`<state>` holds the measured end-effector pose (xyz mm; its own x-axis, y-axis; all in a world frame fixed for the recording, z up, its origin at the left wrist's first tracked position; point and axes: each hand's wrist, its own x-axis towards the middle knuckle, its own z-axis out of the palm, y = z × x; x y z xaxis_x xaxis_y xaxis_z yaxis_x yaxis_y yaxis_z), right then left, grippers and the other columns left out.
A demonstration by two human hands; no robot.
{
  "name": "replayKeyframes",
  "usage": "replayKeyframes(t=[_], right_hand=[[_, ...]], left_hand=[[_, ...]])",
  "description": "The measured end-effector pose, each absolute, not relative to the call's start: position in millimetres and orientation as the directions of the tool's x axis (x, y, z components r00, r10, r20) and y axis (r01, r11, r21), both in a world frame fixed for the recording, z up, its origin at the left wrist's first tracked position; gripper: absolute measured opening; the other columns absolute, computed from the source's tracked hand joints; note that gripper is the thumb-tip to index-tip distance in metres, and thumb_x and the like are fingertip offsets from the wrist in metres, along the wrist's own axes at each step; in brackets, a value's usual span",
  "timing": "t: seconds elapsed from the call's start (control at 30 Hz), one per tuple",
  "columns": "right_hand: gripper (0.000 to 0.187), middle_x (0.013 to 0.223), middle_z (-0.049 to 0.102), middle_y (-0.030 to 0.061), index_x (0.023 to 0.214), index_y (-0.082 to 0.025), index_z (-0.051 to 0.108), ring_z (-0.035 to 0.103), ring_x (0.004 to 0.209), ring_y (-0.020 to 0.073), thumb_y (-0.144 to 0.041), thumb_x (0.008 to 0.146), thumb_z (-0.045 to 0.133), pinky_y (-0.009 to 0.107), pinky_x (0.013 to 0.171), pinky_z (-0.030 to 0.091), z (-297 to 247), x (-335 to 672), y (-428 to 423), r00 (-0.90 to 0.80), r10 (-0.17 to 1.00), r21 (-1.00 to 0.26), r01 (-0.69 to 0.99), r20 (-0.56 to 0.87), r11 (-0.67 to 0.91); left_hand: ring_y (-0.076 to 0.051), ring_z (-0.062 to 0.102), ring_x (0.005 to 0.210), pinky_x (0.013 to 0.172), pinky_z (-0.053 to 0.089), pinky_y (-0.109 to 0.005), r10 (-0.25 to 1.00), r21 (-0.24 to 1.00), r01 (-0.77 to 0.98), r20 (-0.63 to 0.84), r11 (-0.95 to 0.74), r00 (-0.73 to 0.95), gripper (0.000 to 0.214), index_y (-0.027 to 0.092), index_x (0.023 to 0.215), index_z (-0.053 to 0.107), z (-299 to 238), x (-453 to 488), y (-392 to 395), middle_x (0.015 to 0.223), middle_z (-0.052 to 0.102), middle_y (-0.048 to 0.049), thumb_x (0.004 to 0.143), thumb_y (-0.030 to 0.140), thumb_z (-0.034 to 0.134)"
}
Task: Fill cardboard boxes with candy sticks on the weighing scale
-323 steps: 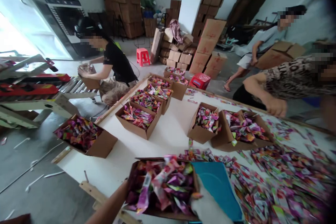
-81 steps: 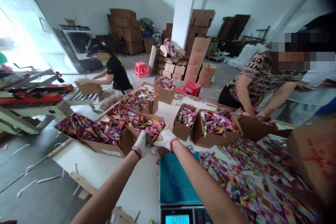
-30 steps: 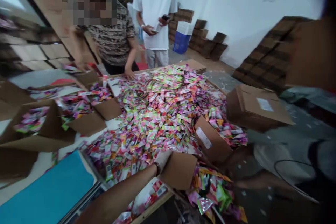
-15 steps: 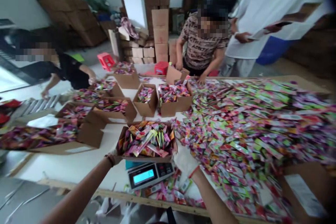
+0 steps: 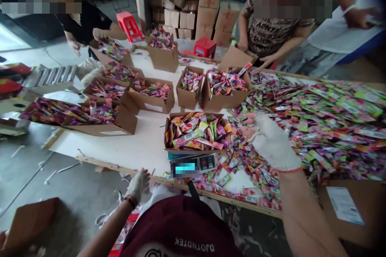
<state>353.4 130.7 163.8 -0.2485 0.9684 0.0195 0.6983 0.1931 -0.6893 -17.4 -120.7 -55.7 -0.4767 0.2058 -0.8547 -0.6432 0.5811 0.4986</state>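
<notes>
My left hand (image 5: 138, 184), in a pale glove with bare fingertips, hovers by the table's front edge, fingers stretched out and nothing in them. On the right, my gloved right hand (image 5: 269, 140) is over the heap of small colourful packets (image 5: 319, 136), its fingers apart and no packet visible in its grip. Between the two hands, an open cardboard box (image 5: 193, 151) full of these packets rests on a digital scale (image 5: 208, 163). The scale's lit display faces me. Neither hand touches the box.
Several filled cardboard boxes (image 5: 128, 122) stand on the left and far side of the white table (image 5: 120, 154). Two people work across it, and a third stands at the far right. Red stools (image 5: 205, 47) are behind. A cardboard box (image 5: 346, 209) sits at the near right.
Both hands have let go of the box on the scale. My left hand has drawn back to the table edge; my right has moved over the packet heap. The view has tilted down.
</notes>
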Motion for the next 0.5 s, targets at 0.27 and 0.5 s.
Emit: replayKeyframes(t=[0.27, 0.5], right_hand=[[0.035, 0.117, 0.064, 0.0131, 0.119, -0.015, 0.068, 0.064, 0.099, 0.0231, -0.029, 0.088, 0.061, 0.035, 0.092, 0.050, 195.8, 281.9, 132.9, -0.466, 0.882, -0.381, 0.804, 0.073, 0.456], [0.054, 0.112, 0.073, 0.0188, 0.135, -0.020, 0.065, 0.068, 0.094, 0.0317, -0.046, 0.087, 0.067, 0.039, 0.078, 0.047, 163.7, 239.5, 137.9, -0.324, 0.875, -0.082, 0.945, -0.360, 0.317]], left_hand=[[-0.025, 0.068, 0.102, 0.082, 0.051, -0.032, 0.157, 0.449, -0.654, -0.876, 0.609, -0.456, 0.024, 0.019, 0.093, 0.064, -77.6, -18.8, -175.5, 0.097, 0.069, -0.0124, 0.099, 0.041, 0.056], [-0.023, 0.071, 0.098, 0.092, 0.054, -0.034, 0.179, 0.433, -0.659, -0.891, 0.615, -0.418, 0.029, 0.020, 0.101, 0.065, -100.1, -32.9, -175.8, 0.104, 0.072, -0.0128, 0.099, 0.044, 0.050]])
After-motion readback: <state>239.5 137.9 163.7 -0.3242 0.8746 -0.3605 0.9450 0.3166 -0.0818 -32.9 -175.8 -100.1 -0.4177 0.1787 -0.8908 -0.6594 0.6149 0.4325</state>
